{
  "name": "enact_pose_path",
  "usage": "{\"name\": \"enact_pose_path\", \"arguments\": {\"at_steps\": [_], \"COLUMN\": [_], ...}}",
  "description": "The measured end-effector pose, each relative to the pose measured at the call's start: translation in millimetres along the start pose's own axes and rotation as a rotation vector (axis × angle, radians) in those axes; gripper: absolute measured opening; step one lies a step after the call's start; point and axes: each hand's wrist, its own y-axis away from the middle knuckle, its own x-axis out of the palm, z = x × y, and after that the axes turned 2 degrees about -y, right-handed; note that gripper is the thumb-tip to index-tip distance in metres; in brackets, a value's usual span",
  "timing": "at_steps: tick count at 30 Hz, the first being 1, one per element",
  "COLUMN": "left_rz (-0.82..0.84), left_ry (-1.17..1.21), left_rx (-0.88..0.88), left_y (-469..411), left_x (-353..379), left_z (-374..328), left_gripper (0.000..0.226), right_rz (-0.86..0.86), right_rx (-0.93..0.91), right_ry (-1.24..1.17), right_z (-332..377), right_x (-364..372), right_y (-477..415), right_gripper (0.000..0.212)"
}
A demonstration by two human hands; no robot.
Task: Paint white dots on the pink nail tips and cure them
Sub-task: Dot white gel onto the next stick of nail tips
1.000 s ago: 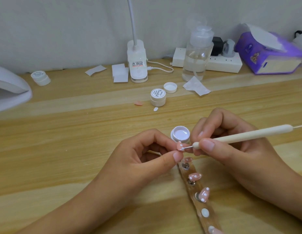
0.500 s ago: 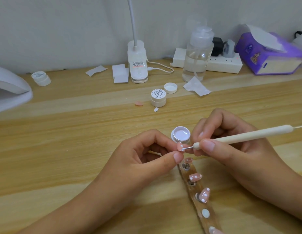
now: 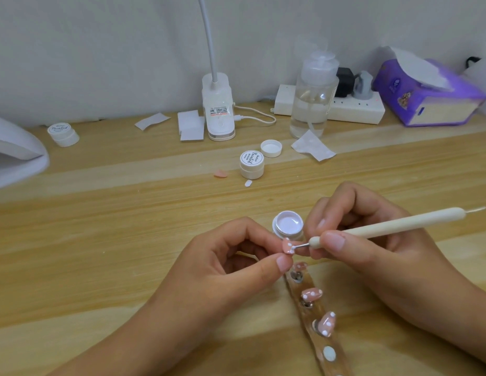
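Barely shifted: dotting tool (image 3: 399, 225) still touches pink nail tip (image 3: 287, 245) | left hand (image 3: 209, 270) pinches it, thumb and forefinger, beside open gel jar (image 3: 277, 232) | right hand (image 3: 377, 256) grips tool pen-style

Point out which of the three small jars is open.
The near jar, just behind the dotting tool: lidless, pale gel showing. The mid-desk jar and the far-left jar wear printed lids.

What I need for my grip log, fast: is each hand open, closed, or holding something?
Left hand: closed, pinching a pink nail tip.
Right hand: closed, holding the dotting tool.
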Motion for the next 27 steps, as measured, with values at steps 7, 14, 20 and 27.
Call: {"name": "enact_pose_path", "arguments": {"at_steps": [7, 14, 20, 27], "left_rz": [0.018, -0.024, -0.032, -0.051], "left_ry": [0.023, -0.01, 0.001, 0.059], "left_rx": [0.022, 0.012, 0.013, 0.051], "left_y": [-0.5, -0.4, 0.0, 1.6], "left_x": [0.8, -1.1, -0.9, -0.3], "left_z": [-0.7, 1.5, 1.7, -1.5], "left_gripper": [0.016, 0.021, 0.024, 0.014], "right_rz": [0.07, -0.179, -0.347, -0.386], "right_rx": [0.01, -0.019, 0.035, 0.05], "right_ry": [-0.006, -0.051, -0.137, -0.126], "right_z": [6.1, 3.3, 1.9, 1.6], "right_x": [2.3, -3.1, -14.0, -16.7], "right_y": [2.4, -5.0, -14.0, -14.6], "right_gripper": [0.018, 0.019, 0.006, 0.009]}}
